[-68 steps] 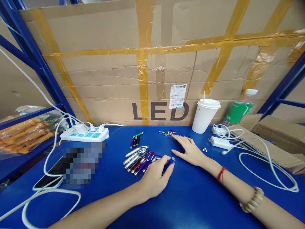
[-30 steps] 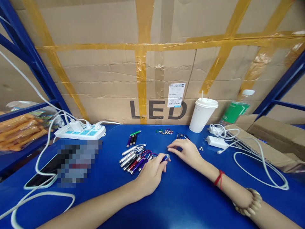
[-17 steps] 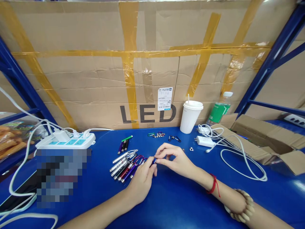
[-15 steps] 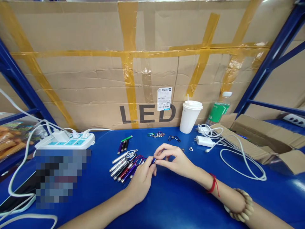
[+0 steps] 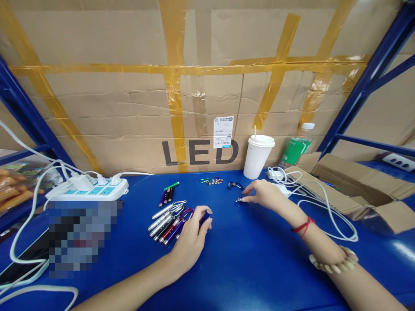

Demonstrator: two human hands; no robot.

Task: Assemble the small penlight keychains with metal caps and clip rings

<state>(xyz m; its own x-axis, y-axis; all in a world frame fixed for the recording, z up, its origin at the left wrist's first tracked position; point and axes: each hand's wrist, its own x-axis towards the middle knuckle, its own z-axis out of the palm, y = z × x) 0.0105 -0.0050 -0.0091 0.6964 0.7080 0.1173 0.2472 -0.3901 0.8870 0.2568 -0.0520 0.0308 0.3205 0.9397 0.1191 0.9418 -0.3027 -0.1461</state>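
My left hand (image 5: 189, 242) is closed around a small blue keychain flashlight (image 5: 204, 217), mostly hidden by the fingers. To its left lies a pile of keychain flashlights (image 5: 167, 224) in silver, black, red and purple, with carabiner clips at their ends. My right hand (image 5: 267, 194) reaches out to the right and pinches at a small blue carabiner (image 5: 238, 203) with a silver end piece, low over the table. Just behind its fingertips are dark carabiners (image 5: 235, 185). Farther back lie a green carabiner (image 5: 204, 180) and several small round metal pieces (image 5: 215, 181).
Loose flashlight tubes (image 5: 168, 194) lie behind the pile. A white cup (image 5: 257, 157), a bottle (image 5: 295, 149), white cables (image 5: 327, 203) and an open cardboard box (image 5: 353, 181) stand at the right. At left are a power strip (image 5: 113, 190) and a phone (image 5: 29, 255).
My right hand has left my left hand and moved right, where a blue carabiner now shows at its fingertips. My left hand stays almost in place, holding the blue flashlight.
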